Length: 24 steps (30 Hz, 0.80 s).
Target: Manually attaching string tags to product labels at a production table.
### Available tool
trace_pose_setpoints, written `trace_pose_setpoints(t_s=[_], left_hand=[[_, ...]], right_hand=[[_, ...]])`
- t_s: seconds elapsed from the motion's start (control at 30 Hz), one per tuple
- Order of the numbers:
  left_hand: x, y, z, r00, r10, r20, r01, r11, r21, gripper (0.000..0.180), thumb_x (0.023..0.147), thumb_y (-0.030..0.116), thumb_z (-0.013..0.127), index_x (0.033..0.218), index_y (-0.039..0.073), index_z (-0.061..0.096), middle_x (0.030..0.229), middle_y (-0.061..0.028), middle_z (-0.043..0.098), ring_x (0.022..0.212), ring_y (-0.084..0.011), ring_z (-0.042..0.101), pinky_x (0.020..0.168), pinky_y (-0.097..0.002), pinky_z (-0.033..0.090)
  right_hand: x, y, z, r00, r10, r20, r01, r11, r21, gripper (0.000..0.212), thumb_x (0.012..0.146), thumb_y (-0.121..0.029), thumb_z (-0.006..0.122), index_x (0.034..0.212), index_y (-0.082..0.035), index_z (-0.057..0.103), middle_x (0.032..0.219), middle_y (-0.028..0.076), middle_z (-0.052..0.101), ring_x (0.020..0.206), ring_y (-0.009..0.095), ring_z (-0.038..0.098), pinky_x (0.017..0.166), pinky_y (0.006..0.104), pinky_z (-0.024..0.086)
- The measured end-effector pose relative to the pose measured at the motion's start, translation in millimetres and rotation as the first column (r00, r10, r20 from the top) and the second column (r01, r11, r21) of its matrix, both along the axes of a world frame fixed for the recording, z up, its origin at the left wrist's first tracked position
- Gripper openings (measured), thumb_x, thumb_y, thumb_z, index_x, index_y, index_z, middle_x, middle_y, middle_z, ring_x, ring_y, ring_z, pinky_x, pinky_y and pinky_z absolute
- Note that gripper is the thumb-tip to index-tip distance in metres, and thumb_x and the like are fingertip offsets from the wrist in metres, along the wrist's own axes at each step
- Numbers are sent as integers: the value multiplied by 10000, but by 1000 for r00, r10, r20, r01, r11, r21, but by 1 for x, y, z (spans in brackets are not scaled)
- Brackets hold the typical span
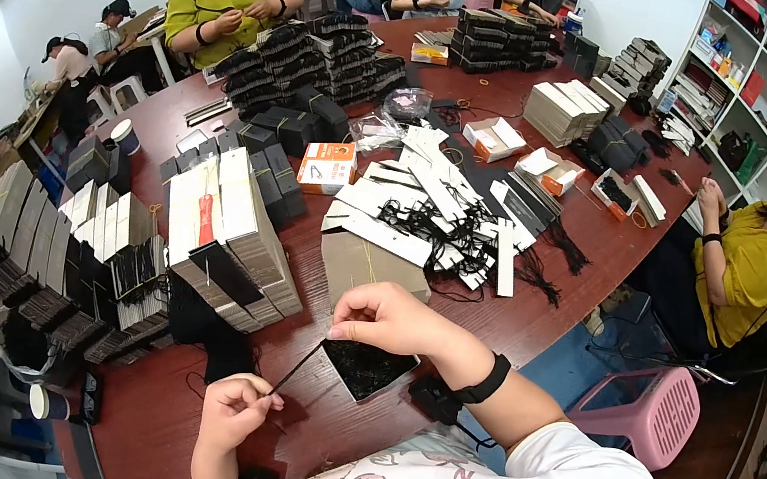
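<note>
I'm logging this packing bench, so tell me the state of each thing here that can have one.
Left hand: closed, pinching the lower end of the thin black cord.
Right hand: closed, pinching the cord's upper end.
Thin black cord: stretched taut between both hands.
Small white cardboard box: open.
Orange and white carton: closed, lying flat.
Pink plastic stool: upright, unoccupied.

Bare table (543, 317) lies open right of the right hand (390, 320), and a smaller patch below the left hand (233, 412). Card stacks (232, 235) block the left; loose cards and cords (438, 218) crowd ahead; a tray (369, 369) sits underneath.
</note>
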<state>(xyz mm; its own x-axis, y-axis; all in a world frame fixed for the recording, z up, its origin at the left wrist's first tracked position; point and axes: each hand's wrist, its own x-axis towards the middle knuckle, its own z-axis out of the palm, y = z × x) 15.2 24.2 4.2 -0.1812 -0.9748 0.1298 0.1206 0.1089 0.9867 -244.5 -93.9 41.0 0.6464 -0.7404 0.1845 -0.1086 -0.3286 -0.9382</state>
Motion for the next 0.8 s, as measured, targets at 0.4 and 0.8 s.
trace_pose_setpoints(t_s=[0.4, 0.8], left_hand=[[3, 1, 18, 908, -218, 358, 131, 959, 252, 153, 809, -119, 588, 928, -26, 563, 847, -88, 663, 802, -146, 661, 700, -245, 521], [-52, -26, 51, 906, -395, -156, 424, 851, 310, 584, 754, 148, 751, 1234, 4, 450, 1058, -101, 603, 898, -183, 564, 767, -320, 451]], right_hand=[[11, 13, 25, 996, 78, -52, -89, 957, -276, 208, 774, -244, 690, 755, -49, 619, 653, 119, 601, 604, 284, 580, 566, 368, 440], [24, 36, 14, 999, 9, 43, 21, 750, -661, 122, 698, -195, 674, 710, -105, 592, 684, 49, 518, 633, 253, 576, 537, 369, 463]])
